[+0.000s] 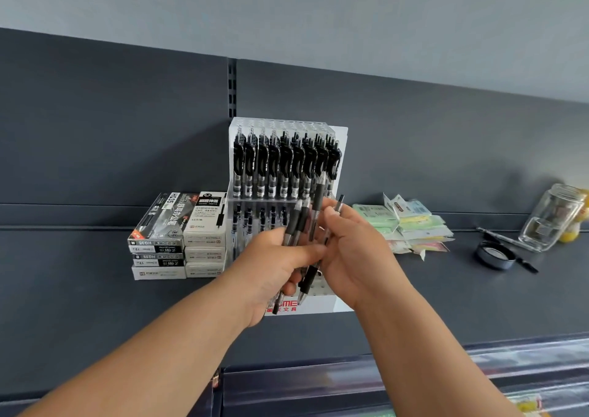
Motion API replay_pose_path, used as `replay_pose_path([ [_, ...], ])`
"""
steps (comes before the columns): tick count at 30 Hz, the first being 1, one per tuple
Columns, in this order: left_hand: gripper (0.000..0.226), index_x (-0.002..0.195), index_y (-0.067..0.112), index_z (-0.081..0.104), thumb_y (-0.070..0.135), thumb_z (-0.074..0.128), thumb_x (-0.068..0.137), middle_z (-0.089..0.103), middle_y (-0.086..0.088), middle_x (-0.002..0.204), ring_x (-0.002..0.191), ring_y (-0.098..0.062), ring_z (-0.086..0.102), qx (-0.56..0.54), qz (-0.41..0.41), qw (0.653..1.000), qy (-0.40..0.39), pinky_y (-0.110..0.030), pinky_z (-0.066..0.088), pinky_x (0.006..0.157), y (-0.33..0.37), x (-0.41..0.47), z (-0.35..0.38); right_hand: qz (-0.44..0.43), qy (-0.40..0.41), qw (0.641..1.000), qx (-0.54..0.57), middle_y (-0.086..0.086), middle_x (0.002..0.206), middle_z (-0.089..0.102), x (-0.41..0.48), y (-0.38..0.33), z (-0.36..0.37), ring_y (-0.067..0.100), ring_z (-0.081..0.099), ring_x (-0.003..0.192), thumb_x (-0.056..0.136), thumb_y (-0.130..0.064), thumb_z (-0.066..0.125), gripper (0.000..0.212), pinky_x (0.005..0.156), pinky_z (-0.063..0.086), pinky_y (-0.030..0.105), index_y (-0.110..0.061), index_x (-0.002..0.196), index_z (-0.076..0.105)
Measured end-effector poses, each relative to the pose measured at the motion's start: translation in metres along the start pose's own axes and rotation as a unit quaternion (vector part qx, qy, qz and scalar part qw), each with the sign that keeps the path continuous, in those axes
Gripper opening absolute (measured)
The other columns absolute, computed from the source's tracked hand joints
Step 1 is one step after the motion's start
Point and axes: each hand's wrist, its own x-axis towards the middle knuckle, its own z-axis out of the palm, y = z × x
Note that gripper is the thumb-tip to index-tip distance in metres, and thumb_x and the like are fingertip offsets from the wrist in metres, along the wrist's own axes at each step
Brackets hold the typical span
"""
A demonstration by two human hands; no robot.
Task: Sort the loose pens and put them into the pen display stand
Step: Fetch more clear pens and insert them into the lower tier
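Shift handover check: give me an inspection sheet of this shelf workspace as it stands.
Surface: dark grey shelf.
Job's things: pen display stand, upper row full of black pens, lower row partly filled; loose pens bundled in hand in front of it.
Clutter: stacked pen boxes left of the stand; pastel packets on its right; glass jar with dark lid off beside it; shelf pen lying there.
Grips: left-hand grip holds the bundle; right-hand grip pinches one pen at its top.
Cables: nothing seen.
Surroundings: grey back panel; slotted upright.
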Motion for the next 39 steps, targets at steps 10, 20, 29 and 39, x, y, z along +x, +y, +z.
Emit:
replay_pose_path([
  [10, 0.008, 0.090, 0.008, 0.065, 0.005, 0.067, 0.083, 0.053, -0.002, 0.061, 0.046, -0.009, 0.041, 0.023, -0.011, 1.000, 0.010, -0.020, 0.034, 0.039, 0.004, 0.006, -0.017, -0.050, 0.043, 0.986, -0.154, 0.005, 0.079, 0.062, 0.004, -0.010, -0.011, 0.018, 0.060, 0.073, 0.100, -0.012, 0.043, 0.024, 0.065, 0.046, 0.027, -0.013, 0.093, 0.066],
  [20, 0.012, 0.099, 0.009, 0.067, 0.008, 0.065, 0.087, 0.069, -0.007, 0.089, 0.054, -0.008, 0.044, -0.022, -0.019, 0.998, 0.054, -0.019, 0.036, 0.041, 0.010, 0.008, -0.044, -0.270, 0.167, 0.828, -0.462, -0.006, 0.069, 0.059, 0.014, -0.022, -0.028, 0.012, 0.048, 0.062, 0.096, -0.014, 0.052, 0.013, 0.051, 0.036, 0.007, -0.023, 0.089, 0.060],
  [29, 0.012, 0.093, 0.012, 0.064, 0.003, 0.066, 0.084, 0.070, -0.008, 0.085, 0.050, -0.007, 0.043, -0.006, -0.001, 0.997, 0.077, -0.020, 0.036, 0.043, 0.009, 0.006, -0.050, -0.246, 0.084, 0.843, -0.470, 0.000, 0.074, 0.064, 0.018, 0.003, -0.015, 0.010, 0.054, 0.062, 0.093, -0.013, 0.056, 0.012, 0.055, 0.042, 0.014, -0.024, 0.090, 0.059],
  [39, 0.013, 0.091, 0.012, 0.058, 0.009, 0.068, 0.084, 0.075, -0.005, 0.081, 0.046, -0.006, 0.043, 0.017, 0.008, 0.997, 0.071, -0.019, 0.036, 0.043, 0.007, 0.001, -0.055, -0.167, 0.066, 0.784, -0.594, -0.006, 0.070, 0.061, 0.025, 0.031, -0.022, 0.011, 0.057, 0.062, 0.095, -0.021, 0.052, 0.009, 0.056, 0.047, 0.029, -0.023, 0.089, 0.058],
])
